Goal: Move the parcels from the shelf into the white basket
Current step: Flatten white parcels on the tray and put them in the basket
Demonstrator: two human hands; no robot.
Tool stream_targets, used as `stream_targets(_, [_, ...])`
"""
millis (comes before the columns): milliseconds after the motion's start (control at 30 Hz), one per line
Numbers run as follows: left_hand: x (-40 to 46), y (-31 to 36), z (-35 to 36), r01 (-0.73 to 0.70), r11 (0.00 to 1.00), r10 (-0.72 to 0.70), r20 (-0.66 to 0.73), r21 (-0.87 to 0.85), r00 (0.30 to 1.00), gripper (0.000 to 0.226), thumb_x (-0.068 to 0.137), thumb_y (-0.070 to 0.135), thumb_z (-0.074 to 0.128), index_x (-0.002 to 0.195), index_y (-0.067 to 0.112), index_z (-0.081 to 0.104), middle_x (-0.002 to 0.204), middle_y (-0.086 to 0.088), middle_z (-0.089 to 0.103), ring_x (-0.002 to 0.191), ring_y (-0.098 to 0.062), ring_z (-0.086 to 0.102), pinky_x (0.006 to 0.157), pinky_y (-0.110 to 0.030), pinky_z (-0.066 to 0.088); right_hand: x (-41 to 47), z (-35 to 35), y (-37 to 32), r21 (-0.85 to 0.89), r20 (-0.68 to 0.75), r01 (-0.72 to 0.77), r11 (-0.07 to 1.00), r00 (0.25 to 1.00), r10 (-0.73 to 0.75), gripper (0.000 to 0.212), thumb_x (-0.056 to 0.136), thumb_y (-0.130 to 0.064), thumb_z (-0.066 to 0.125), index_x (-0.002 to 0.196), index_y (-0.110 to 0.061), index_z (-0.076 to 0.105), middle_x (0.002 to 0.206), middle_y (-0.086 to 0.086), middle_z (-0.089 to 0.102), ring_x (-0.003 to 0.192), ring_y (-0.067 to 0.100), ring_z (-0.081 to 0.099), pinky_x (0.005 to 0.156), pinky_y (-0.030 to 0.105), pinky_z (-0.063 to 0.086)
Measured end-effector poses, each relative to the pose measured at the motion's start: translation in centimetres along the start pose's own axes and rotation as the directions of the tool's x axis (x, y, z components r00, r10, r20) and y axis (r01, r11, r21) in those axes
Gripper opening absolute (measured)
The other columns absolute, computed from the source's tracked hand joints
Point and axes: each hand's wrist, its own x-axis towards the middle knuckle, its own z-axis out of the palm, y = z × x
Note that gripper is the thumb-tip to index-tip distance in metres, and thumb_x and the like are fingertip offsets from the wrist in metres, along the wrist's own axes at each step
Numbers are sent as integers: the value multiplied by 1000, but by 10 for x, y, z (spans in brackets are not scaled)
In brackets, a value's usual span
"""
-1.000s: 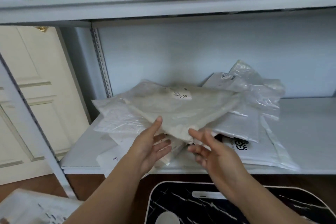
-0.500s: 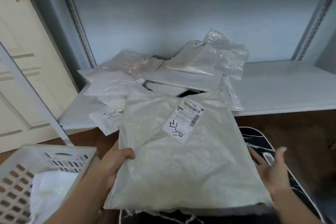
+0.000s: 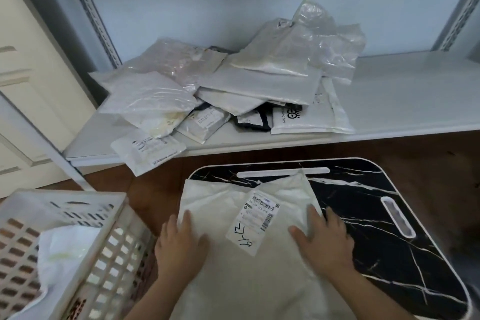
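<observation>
Both hands are flat on the big white parcel (image 3: 249, 254), which lies on the black marbled tray table (image 3: 376, 228) just below the shelf. The left hand (image 3: 181, 244) has its fingers straight and laid over the parcel's left edge, fingertips reaching the border; the right hand (image 3: 324, 239) is spread palm-down on the right side, outer fingers running onto the black surface at the parcel's right edge. Neither hand curls round anything. The shipping label (image 3: 255, 218) with its barcode and handwritten marks sits between the two hands, tilted. The parcel's top edge touches the long white slot near the table's far rim; bare black surface stays open to the right, up to the second slot and the white border. On the left, the white basket (image 3: 85, 236) stands just beside the table, its perforated wall near the left wrist, with a white bag (image 3: 59, 254) already inside and open room above it. Up on the shelf (image 3: 405, 101), the pile of remaining parcels (image 3: 233, 86) crowds the left half; one small labelled packet (image 3: 148, 150) hangs over the front edge. The shelf's right half is bare board, and brown floor (image 3: 389, 148) shows between shelf edge and table.
</observation>
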Motion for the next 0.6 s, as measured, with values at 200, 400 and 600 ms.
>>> stream_targets(200, [26, 35, 32, -346, 926, 365, -130, 150, 922, 55, 96, 57, 18, 139, 34, 44, 148, -11, 43, 138, -38, 35, 105, -66, 27, 42, 29, -43, -212, -164, 435, 875, 867, -470, 61, 98, -59, 11, 139, -32, 47, 151, 7, 39, 143, 30, 23, 112, 49, 18])
stream_targets(400, [53, 46, 59, -450, 848, 487, -77, 281, 870, 55, 92, 56, 32, 144, 39, 38, 156, -4, 31, 144, -39, 19, 100, -77, 15, 59, 68, -58, -351, -101, 555, 754, 778, -620, 53, 100, -53, 16, 149, -34, 28, 161, 2, 17, 148, 33, 11, 108, 64, 17])
stream_targets(600, [64, 41, 81, -433, 863, 467, -81, 260, 881, 58, 90, 57, 30, 144, 38, 38, 157, -2, 27, 145, -39, 18, 99, -80, 13, 64, 91, -53, -392, -69, 521, 758, 805, -589, 56, 95, -55, 28, 146, -33, 38, 160, 1, 20, 147, 34, 14, 103, 75, 16])
